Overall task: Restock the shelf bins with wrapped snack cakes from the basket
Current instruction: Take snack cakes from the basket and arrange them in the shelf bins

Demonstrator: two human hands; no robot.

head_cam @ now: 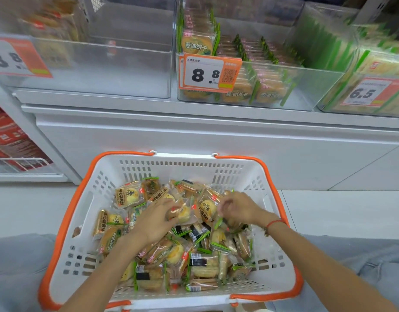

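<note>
My left hand [157, 218] lies on the heap of wrapped snack cakes [171, 235], fingers curled over a clear pack with a yellow cake [181, 212] inside. My right hand [238, 209], with a red cord bracelet [274, 223] at the wrist, pinches a green-edged pack [218, 222] at its end seam, fingers bent round it. Both hands are down inside the white basket [268, 264] with the orange rim, which sits between my knees in grey trousers [18, 266]. The cakes fill the basket floor in a loose jumble, some with yellow labels, some with green edges and barcodes.

Beyond the basket stands a white shelf base [194, 140]. On it, the clear left bin [104, 64] holds only a few packs at its far left corner. The middle bin [306, 86] holds rows of green-edged packs standing on edge behind an orange price tag [211, 74] reading 8.8. The right bin [374, 86] is blurred; its tag reads 6.5.
</note>
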